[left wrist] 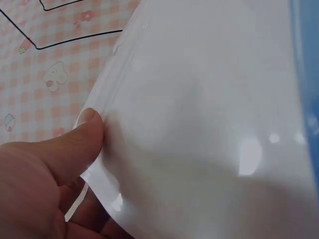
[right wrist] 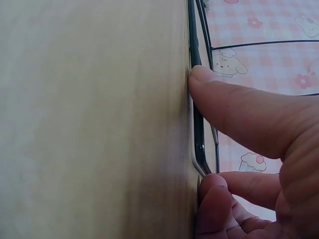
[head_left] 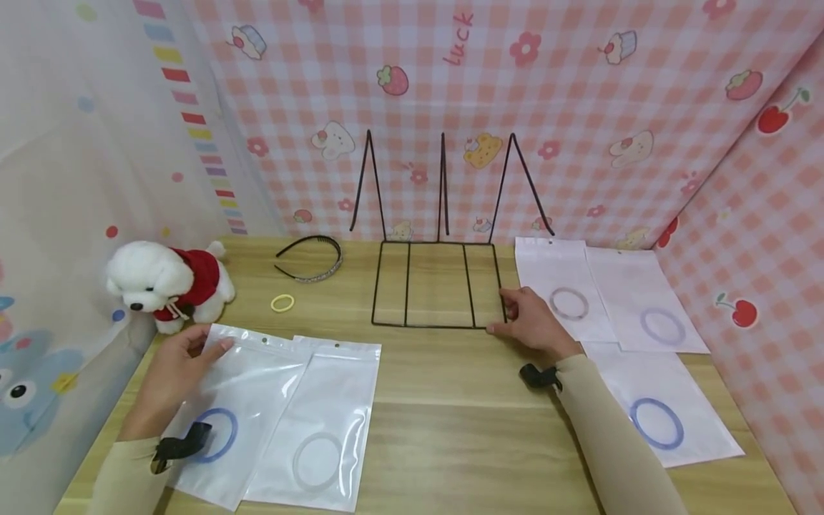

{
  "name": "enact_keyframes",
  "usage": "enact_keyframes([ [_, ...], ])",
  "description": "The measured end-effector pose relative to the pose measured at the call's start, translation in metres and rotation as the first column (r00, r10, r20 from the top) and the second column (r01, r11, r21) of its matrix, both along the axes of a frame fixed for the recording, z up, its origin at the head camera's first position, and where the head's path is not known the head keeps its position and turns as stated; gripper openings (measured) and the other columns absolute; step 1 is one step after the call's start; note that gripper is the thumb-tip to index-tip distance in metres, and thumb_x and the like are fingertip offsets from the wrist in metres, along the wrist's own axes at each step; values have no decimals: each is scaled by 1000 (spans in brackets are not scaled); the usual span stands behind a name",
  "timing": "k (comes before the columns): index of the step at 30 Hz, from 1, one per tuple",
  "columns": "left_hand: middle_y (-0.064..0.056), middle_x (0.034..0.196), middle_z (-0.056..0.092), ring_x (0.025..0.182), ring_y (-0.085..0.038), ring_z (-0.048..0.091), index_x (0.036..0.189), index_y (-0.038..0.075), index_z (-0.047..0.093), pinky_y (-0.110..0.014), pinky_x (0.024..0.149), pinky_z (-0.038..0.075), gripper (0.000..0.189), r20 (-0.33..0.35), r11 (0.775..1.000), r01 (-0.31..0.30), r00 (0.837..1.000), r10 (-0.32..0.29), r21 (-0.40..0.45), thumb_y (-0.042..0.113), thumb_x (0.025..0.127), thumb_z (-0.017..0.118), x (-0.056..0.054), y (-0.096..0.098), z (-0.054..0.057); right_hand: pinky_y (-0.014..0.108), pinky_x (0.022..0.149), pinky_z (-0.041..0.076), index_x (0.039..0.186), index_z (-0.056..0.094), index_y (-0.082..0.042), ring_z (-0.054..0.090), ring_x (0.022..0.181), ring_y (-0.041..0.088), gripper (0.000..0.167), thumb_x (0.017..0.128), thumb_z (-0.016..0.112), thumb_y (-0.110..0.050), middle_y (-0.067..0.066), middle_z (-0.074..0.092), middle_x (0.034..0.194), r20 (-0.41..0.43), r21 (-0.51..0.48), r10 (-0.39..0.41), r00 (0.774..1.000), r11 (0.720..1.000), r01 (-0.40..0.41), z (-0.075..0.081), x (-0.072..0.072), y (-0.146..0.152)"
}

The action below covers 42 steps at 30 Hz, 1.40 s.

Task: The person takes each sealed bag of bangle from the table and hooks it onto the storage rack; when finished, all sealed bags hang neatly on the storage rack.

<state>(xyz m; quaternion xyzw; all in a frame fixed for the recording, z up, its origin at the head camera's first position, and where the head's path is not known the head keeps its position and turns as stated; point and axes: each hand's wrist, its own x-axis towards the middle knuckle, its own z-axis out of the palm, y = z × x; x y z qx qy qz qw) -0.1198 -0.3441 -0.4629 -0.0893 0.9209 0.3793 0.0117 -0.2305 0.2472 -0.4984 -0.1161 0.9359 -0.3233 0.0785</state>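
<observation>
At the left, my left hand (head_left: 175, 375) pinches the top corner of a plastic zip bag (head_left: 260, 383) between thumb and fingers. Inside that bag is a blue ring, perhaps a bangle (head_left: 234, 435), partly hidden by the wrist camera. The left wrist view has the bag's white sheet (left wrist: 199, 124) filling most of it. A second zip bag (head_left: 350, 400) with a pale ring lies partly under the first. My right hand (head_left: 537, 323) grips the near right corner of a black wire rack (head_left: 473, 286). Its thumb (right wrist: 239, 107) lies against the dark wire.
Several white bags (head_left: 682, 422) with rings lie at the right, overlapping. A black headband (head_left: 322, 275), a yellow ring (head_left: 273, 305) and a white plush dog (head_left: 144, 268) in red stand at the back left. Uprights of the rack rise before the checked cloth wall (head_left: 290, 93).
</observation>
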Motion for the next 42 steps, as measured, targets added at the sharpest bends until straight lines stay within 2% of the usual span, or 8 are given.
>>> enact_keyframes([
  [5, -7, 104, 73, 84, -13, 61, 126, 8, 70, -24, 68, 50, 45, -40, 998, 37, 999, -35, 49, 46, 103, 68, 3, -2, 14, 41, 88, 46, 156, 45, 6, 54, 101, 28, 91, 87, 89, -34, 17, 56, 114, -1, 0, 2, 1000, 1000, -2, 2, -1, -2],
  [12, -2, 98, 78, 81, -6, 68, 120, 7, 73, -25, 67, 52, 33, -97, 989, 144, 985, -141, 25, 35, 103, 70, 9, 5, 37, 41, 88, 45, 157, 44, 5, 53, 101, 28, 91, 88, 88, -34, 17, 57, 116, 2, 10, -5, 1000, 1000, 5, 1, 0, -1],
  [21, 14, 95, 79, 74, -8, 72, 119, 5, 68, -25, 61, 54, 18, -233, 956, 280, 939, -254, 89, 16, 104, 68, 19, 29, 61, 40, 87, 45, 156, 44, 6, 52, 100, 27, 90, 89, 88, -35, 16, 56, 116, 16, -23, -11, 1000, 1000, 11, -1, 3, -1],
  [25, 18, 93, 76, 73, -10, 71, 121, 5, 69, -24, 63, 57, 22, -261, 962, 260, 937, -230, 85, 18, 105, 68, 21, 40, 71, 40, 88, 45, 156, 45, 5, 52, 101, 27, 89, 88, 88, -33, 15, 56, 115, 17, -25, -15, 1000, 1000, 15, -2, 3, -1],
  [28, 12, 85, 72, 71, -12, 66, 117, 6, 70, -23, 61, 54, 19, -299, 970, 223, 936, -186, 94, 20, 104, 69, 19, 48, 78, 40, 87, 44, 155, 46, 5, 52, 99, 27, 88, 88, 88, -32, 16, 55, 114, -4, -34, -17, 1000, 999, 17, 0, 2, -2],
  [33, 5, 69, 54, 65, -13, 53, 99, 5, 66, -26, 53, 42, 13, -386, 972, 191, 914, -127, 133, 16, 102, 72, 15, 62, 87, 40, 86, 43, 155, 45, 5, 51, 100, 28, 89, 88, 88, -34, 17, 55, 116, -3, -47, -9, 1000, 999, 9, 2, 2, -4],
  [36, 8, 68, 57, 63, -12, 53, 97, 3, 67, -27, 52, 41, 10, -432, 957, 217, 894, -117, 190, 11, 100, 73, 9, 71, 92, 40, 87, 43, 155, 46, 4, 51, 100, 27, 90, 87, 88, -37, 16, 55, 117, 0, -33, -8, 1000, 999, 8, 1, 2, -4],
  [42, 9, 81, 77, 69, -6, 67, 110, 0, 72, -21, 60, 52, 12, -486, 906, 302, 864, -129, 296, 7, 103, 69, -6, 90, 101, 40, 86, 43, 154, 46, 5, 50, 98, 27, 91, 86, 88, -38, 15, 55, 114, -14, -3, -6, 1000, 1000, 6, -1, 1, -5],
])
